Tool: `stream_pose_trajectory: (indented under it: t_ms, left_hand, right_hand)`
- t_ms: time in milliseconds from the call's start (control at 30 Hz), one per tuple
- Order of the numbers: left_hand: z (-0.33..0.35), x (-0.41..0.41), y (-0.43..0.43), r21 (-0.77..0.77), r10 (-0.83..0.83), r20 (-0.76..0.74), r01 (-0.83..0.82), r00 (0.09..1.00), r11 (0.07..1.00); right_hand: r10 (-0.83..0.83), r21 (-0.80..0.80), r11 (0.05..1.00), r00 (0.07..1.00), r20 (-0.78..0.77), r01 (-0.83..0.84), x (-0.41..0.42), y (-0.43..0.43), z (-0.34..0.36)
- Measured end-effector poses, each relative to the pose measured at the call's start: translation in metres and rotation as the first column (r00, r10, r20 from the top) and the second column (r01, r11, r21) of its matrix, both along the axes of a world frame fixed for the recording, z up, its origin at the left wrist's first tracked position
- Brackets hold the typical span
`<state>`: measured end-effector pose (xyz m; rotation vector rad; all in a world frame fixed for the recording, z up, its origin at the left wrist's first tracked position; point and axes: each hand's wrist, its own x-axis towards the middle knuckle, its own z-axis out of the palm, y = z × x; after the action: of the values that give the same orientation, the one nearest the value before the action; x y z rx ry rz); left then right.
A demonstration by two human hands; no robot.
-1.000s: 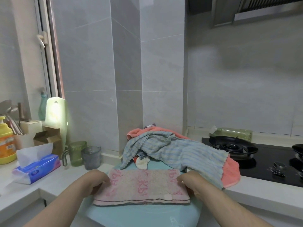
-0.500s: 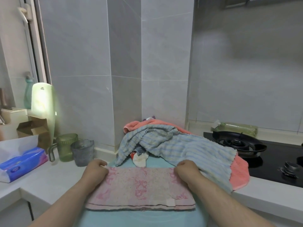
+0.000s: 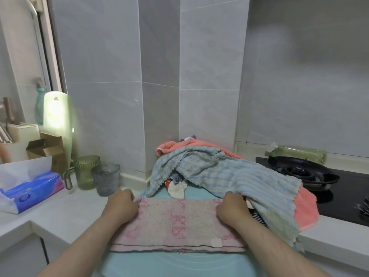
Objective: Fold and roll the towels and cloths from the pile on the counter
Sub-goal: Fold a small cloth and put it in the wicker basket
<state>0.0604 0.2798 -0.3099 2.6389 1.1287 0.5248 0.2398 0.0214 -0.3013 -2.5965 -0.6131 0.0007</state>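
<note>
1. Smooth turquoise mat (image 3: 179, 264), at 6 o'clock and nearest the viewer. It lies on the white desk (image 3: 60, 212) and carries the working piece.

2. Pink patterned terry towel (image 3: 179, 222), folded into a long flat band and lying crosswise on the mat. Its near long edge shows stacked layers, with a small white label toward 5 o'clock.

3. Left hand (image 3: 121, 204), at the band's far corner on the 9 o'clock side, fingers curled down over the corner and gripping it. Right hand (image 3: 231, 206), at the far corner on the 3 o'clock side, gripping in the same way. The hands are apart, one at each end of the band.

4. Pile, from 12 to 3 o'clock of the band, set against the grey tiled wall.
- Pale blue and cream striped ribbed towel (image 3: 239, 176) on top. It drapes toward 4 o'clock over the desk edge and touches the far side of the right hand.
- Coral-pink fleece towel (image 3: 305, 208) beneath it, showing at the back of the pile and at 3 o'clock.
- Small white cloth with red and navy print (image 3: 176, 186), tucked under the front of the striped towel at 12 o'clock.

5. Desk, 9 to 10 o'clock.
- Blue plastic pack of tissues (image 3: 32, 191) with a white sheet standing out.
- Green ribbed glass mug with handle (image 3: 86, 169).
- Grey glass tumbler (image 3: 105, 178), just beside the mug.

6. Farther back, at 10 o'clock.
- Open brown cardboard box (image 3: 46, 146).
- Pale green upright plastic board (image 3: 58, 120).
- Teal bottle (image 3: 40, 104) behind the board.

7. At 2 to 3 o'clock.
- Black glass gas hob (image 3: 299, 170).
- Clear green bottle (image 3: 299, 151) lying on its side along the wall behind the hob.
</note>
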Motion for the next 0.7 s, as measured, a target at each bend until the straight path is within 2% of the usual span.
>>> stream_pose_trajectory:
  t_ms: [100,167,267,333,433,633,700]
  left_hand:
    - [-0.004,-0.005,0.000,0.064,-0.050,0.056,0.046,0.997,0.997]
    - [-0.007,-0.007,0.000,0.056,-0.097,0.078,0.093,0.992,0.994]
    - [-0.002,-0.008,0.000,0.087,-0.122,-0.072,0.128,0.990,0.988]
    - [0.004,-0.007,0.001,0.157,-0.129,-0.196,0.161,0.972,0.974]
    - [0.012,-0.003,0.004,0.209,-0.196,-0.229,0.245,0.953,0.947]
    - [0.012,-0.003,0.005,0.171,-0.238,-0.247,0.284,0.939,0.944]
    - [0.015,-0.001,0.007,0.193,-0.221,-0.328,0.294,0.918,0.936]
  right_hand:
    - [0.059,0.008,0.998,0.998,-0.015,-0.059,0.003,-0.003,0.001]
    - [0.098,0.085,0.992,0.994,-0.038,-0.095,0.004,-0.006,0.000]
    - [0.165,0.263,0.952,0.986,-0.021,-0.154,0.000,-0.009,0.000]
    - [0.241,0.417,0.881,0.970,0.014,-0.225,-0.006,-0.012,0.002]
    - [0.291,0.564,0.784,0.956,0.036,-0.260,-0.016,-0.018,0.007]
    - [0.307,0.655,0.716,0.952,0.016,-0.242,-0.018,-0.029,0.010]
    - [0.299,0.660,0.716,0.954,0.007,-0.229,-0.017,-0.030,0.009]
